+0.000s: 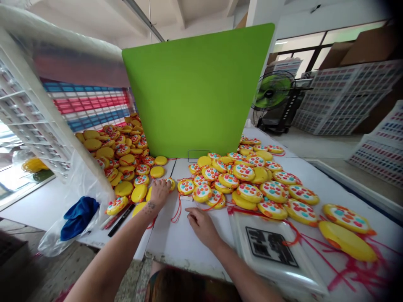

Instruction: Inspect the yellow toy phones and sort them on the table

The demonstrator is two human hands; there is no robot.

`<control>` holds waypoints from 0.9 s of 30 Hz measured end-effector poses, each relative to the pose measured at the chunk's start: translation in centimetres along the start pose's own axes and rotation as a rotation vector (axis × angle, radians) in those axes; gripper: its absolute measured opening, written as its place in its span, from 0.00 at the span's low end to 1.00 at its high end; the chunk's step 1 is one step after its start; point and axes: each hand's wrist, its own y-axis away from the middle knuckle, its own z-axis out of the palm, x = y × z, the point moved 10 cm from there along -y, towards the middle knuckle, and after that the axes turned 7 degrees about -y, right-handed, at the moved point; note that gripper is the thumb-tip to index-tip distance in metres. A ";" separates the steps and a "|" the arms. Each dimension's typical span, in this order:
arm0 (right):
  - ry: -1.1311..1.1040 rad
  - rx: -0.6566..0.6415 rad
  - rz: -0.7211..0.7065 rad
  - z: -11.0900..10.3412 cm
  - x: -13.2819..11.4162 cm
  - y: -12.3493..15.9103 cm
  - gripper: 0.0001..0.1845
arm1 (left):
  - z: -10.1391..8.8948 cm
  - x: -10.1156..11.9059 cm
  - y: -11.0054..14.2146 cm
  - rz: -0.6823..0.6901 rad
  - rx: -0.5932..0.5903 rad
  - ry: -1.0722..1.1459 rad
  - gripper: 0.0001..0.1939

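Over the edge of the left-hand pile, my left hand reaches with its fingers bent down on a yellow oval toy with a spotted top. Part of that toy is hidden under the fingers. My right hand is low above the white table, fingers loosely curled, index finger stretched out and nothing visible in it. A red cord loop lies between the hands, below a spotted toy at the near edge of the right-hand pile.
A green board stands behind the piles. Clear plastic bags with a black label lie at right. Left are a white crate, a blue cloth and a black marker. A fan stands beyond.
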 end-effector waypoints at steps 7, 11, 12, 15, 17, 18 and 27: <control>0.017 0.031 -0.033 -0.1 0.0 0.0 0.21 | -2.7 0.9 4.7 0.090 0.122 0.111 0.20; 0.045 0.021 -0.111 0.2 -0.8 0.2 0.39 | -3.7 1.2 7.7 -0.028 0.198 0.607 0.18; 0.053 0.008 -0.122 0.4 -0.9 0.3 0.44 | -3.4 1.4 8.3 -0.082 0.190 0.786 0.16; 0.079 -0.021 -0.124 0.8 -1.1 0.5 0.51 | -1.4 3.1 10.0 -0.242 0.108 1.317 0.15; 0.112 -0.039 -0.137 1.0 -1.5 0.7 0.52 | -0.4 4.3 10.8 -0.319 0.073 1.565 0.17; 0.135 -0.052 -0.154 1.1 -1.9 0.8 0.51 | -0.2 4.7 11.0 -0.347 0.079 1.650 0.18; -0.174 0.050 -0.027 -1.4 -2.8 0.9 0.21 | 2.1 4.7 11.5 -0.405 0.147 2.120 0.31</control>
